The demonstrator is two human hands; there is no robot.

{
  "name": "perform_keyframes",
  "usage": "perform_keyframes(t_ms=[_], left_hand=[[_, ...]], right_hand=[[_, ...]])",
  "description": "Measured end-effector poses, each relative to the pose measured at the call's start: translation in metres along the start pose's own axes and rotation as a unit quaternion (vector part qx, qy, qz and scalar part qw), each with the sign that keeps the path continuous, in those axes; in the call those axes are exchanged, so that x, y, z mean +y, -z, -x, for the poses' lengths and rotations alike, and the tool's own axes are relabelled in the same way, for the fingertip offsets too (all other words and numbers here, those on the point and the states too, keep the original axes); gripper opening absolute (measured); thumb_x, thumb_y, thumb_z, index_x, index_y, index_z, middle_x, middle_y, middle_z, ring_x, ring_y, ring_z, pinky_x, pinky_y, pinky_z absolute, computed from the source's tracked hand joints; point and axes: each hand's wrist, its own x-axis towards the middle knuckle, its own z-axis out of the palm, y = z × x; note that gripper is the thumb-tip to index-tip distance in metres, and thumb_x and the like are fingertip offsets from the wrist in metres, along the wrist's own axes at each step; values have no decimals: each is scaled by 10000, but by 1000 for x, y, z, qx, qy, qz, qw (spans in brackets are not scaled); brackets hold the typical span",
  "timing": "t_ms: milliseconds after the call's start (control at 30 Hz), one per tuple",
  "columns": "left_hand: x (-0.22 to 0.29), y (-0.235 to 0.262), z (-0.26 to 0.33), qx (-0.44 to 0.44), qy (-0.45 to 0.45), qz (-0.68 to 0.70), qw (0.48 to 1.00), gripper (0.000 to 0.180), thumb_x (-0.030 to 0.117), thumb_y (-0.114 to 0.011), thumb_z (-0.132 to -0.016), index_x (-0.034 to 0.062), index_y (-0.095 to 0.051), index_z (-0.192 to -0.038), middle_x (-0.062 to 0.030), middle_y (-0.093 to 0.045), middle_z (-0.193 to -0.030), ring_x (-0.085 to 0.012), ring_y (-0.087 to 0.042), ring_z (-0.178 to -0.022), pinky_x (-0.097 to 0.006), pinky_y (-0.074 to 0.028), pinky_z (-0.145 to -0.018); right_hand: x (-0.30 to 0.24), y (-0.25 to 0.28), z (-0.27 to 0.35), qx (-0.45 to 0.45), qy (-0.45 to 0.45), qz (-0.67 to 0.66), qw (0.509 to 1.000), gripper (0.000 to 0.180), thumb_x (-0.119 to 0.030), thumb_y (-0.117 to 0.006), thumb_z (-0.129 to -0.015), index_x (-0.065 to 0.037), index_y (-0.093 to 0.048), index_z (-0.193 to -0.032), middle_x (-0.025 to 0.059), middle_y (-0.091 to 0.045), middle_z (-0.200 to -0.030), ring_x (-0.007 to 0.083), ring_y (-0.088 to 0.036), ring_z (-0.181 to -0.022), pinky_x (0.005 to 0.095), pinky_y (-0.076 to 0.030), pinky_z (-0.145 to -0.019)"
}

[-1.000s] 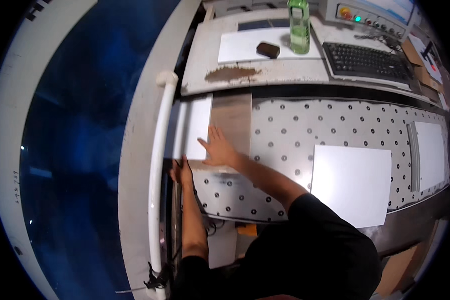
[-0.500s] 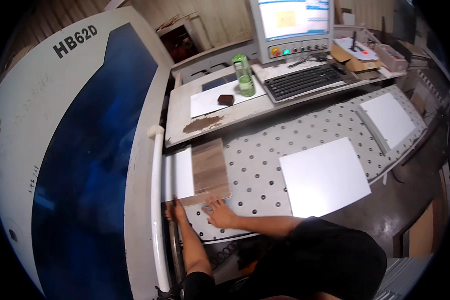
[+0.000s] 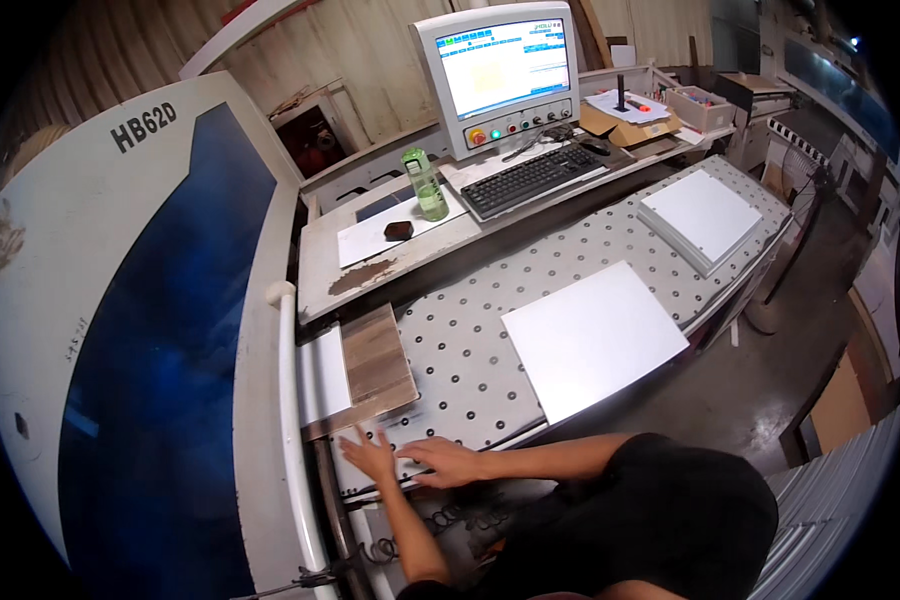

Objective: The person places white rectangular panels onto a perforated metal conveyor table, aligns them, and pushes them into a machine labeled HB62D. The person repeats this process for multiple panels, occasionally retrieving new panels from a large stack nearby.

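My left hand (image 3: pixel 371 458) is open with fingers spread, just off the near edge of a brown wood-grain board (image 3: pixel 378 362). The fingertips lie close to that edge; whether they touch it I cannot tell. Beside it my right hand (image 3: pixel 444 462) holds nothing, its fingers stretched toward the left one over the table's front edge. A white panel (image 3: pixel 323 376) lies within the brown board's L-shaped border, partly beside the machine. Farther right, a white square board (image 3: pixel 596 340) rests flat on the studded grey table (image 3: pixel 460 385).
A stack of white panels (image 3: pixel 703 214) lies at the table's right end. Behind are a keyboard (image 3: pixel 532 180), a green bottle (image 3: pixel 425 186), a small dark object (image 3: pixel 398 231) and a monitor (image 3: pixel 505 75). A white rail (image 3: pixel 289 400) runs along the large machine (image 3: pixel 160 330) on the left.
The view has shifted. My left hand has left the board's corner by the rail and come right, beside my right hand. The right hand has drawn back from the board's near edge.
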Motion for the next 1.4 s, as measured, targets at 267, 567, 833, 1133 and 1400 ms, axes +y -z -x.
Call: perform_keyframes(t_ms=[267, 567, 833, 1133, 1400], left_hand=[[25, 20, 146, 99, -85, -68, 989, 588, 507, -567, -978, 117, -579, -1419, -259, -470, -1487, -410, -412, -1402, -542, -331, -1133], [40, 35, 274, -133, -185, 129, 965, 542, 468, -580, -978, 97, -605, -1372, -241, -526, -1428, -381, -465, -1348, -510, -371, -1104], [61, 31, 323, -449, -214, 312, 810, 508, 437, -589, -976, 81, -619, -1336, -233, -553, -1381, -364, -495, -1304, -488, -391, -1082], [103, 37, 321, -655, -253, 333, 629, 470, 402, -599, -973, 63, -634, -1296, -224, -583, -1329, -346, -528, -1253, -463, -413, -1057], [151, 35, 316, -747, -274, 290, 532, 437, 371, -608, -971, 46, -647, -1260, -216, -610, -1282, -330, -558, -1209, -441, -432, -1036]], right_hand=[[-191, -67, -88, -26, 467, 69, 881, 1091, -752, -549, -857, -5, -217, -1580, 291, -132, -1627, 445, 46, -1541, 637, -13, -1221], [-207, -84, -78, -71, 438, -171, 880, 288, -215, -640, -947, -38, -604, -1171, 120, -645, -1041, 319, -609, -1069, 534, -290, -1199], [-84, -46, 24, -212, 231, 69, 947, 274, -277, -672, -902, -54, -647, -1059, 178, -661, -986, 389, -621, -1015, 509, -479, -949], [56, 7, 189, -344, -229, 190, 891, 329, -231, -613, -775, 44, -703, -933, 246, -724, -891, 416, -696, -818, 537, -522, -735], [76, 88, 293, -359, -627, -57, 689, 187, -237, -648, -810, -55, -651, -853, 107, -610, -757, 251, -529, -594, 441, -461, -562]])
